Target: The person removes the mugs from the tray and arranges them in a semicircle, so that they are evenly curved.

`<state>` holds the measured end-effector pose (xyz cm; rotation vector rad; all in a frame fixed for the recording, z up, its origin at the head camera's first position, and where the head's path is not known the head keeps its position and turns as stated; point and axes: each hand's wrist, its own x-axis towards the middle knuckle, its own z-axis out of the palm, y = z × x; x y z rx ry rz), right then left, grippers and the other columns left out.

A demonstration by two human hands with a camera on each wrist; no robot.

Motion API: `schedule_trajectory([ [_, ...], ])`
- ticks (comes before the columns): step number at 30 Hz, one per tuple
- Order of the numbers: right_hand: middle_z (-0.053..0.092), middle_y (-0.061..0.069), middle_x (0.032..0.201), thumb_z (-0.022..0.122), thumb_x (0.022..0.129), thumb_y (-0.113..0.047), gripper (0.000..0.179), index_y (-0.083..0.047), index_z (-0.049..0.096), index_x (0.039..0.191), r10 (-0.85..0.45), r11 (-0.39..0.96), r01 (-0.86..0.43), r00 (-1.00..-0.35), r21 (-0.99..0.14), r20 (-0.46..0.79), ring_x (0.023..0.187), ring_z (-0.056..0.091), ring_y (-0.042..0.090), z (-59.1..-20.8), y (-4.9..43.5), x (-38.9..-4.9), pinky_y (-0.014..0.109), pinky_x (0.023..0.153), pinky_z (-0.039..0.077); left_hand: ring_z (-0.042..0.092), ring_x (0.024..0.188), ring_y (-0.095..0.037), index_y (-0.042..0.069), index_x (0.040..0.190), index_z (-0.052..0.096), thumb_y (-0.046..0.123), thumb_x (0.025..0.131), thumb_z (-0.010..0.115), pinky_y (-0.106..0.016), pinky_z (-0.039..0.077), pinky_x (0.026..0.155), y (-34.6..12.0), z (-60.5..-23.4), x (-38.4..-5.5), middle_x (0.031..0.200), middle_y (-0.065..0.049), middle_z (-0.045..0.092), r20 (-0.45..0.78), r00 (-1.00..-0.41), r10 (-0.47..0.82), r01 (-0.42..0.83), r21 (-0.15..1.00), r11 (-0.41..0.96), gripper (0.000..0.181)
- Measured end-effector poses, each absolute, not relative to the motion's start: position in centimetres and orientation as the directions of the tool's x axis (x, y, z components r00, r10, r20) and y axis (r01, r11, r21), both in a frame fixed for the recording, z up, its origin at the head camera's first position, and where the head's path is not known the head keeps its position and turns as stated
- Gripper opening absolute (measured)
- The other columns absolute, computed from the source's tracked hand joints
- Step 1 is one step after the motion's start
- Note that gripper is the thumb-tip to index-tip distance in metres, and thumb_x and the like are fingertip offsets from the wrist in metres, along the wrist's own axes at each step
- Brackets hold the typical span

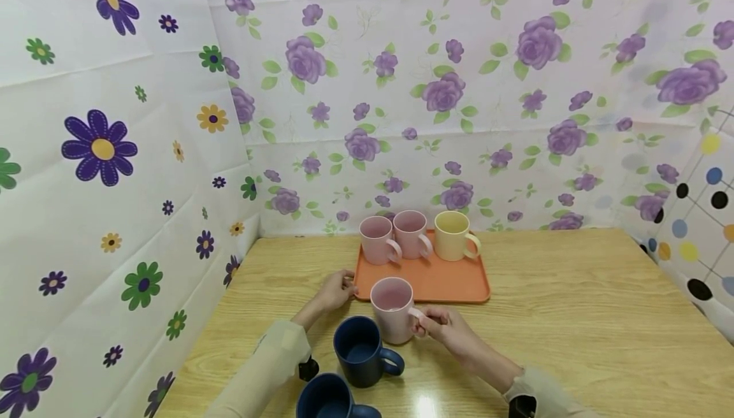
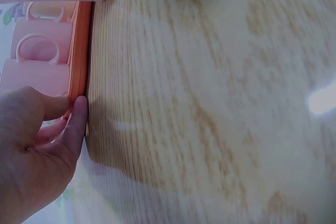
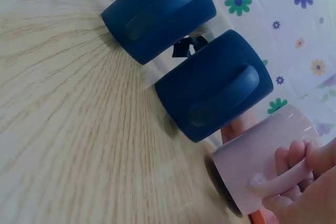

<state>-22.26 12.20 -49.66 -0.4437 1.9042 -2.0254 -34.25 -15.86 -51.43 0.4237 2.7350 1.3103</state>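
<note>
My right hand (image 1: 444, 331) grips the handle of a pink mug (image 1: 392, 316), which is upright just in front of the orange tray (image 1: 438, 287). The right wrist view shows the fingers curled round that handle, with a dark shadow under the mug (image 3: 257, 161); whether its base touches the table I cannot tell. With thumb and fingers, my left hand (image 1: 336, 290) pinches the tray's near left corner, seen closely in the left wrist view at the tray edge (image 2: 80, 51). On the tray stand two pink mugs (image 1: 376, 243) and a yellow mug (image 1: 451, 238), handles to the right.
Two dark blue mugs stand between my forearms, one (image 1: 358, 354) just in front of the held mug and another (image 1: 327, 399) at the bottom edge. The wooden table (image 1: 573, 316) meets a flowered cloth (image 1: 459, 118) at the back. Another patterned cloth (image 1: 132, 214) hangs at left.
</note>
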Motion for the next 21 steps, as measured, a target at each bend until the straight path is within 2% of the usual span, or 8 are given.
schedule_trajectory([
  [9,0.064,-0.001,0.091,0.057,0.097,-0.019,0.032,0.013,0.057,0.105,-0.474,-0.030,0.036,-0.880,-0.999,-0.017,0.089,0.060,0.013,-50.19,12.42,-22.09,0.035,0.089,0.047,0.061,0.077,-0.017,-0.014,0.123,0.053,-0.002,0.091,0.060,-0.023,0.052,0.065,-15.98,-51.72,-34.31,0.087,-0.016,0.067,0.050,-0.958,0.283,0.218,0.766,0.604,0.035],
  [16,0.063,-0.003,0.087,0.059,0.095,-0.021,0.039,0.017,0.054,0.106,-0.502,0.005,0.038,-0.864,-0.999,-0.035,0.088,0.058,0.011,-50.53,12.56,-22.19,0.031,0.088,0.044,0.060,0.074,-0.016,-0.013,0.122,0.054,-0.002,0.090,0.062,-0.022,0.050,0.063,-16.00,-51.67,-34.24,0.085,-0.016,0.066,0.052,-0.959,0.279,0.216,0.771,0.598,0.035],
  [21,0.063,-0.001,0.089,0.058,0.096,-0.021,0.041,0.018,0.053,0.107,-0.530,0.009,0.050,-0.847,-0.999,-0.047,0.089,0.056,0.012,-50.51,12.67,-22.37,0.033,0.089,0.044,0.059,0.074,-0.016,-0.014,0.122,0.054,-0.002,0.090,0.061,-0.022,0.050,0.063,-16.00,-51.70,-34.31,0.086,-0.016,0.066,0.048,-0.958,0.283,0.213,0.780,0.588,0.035],
])
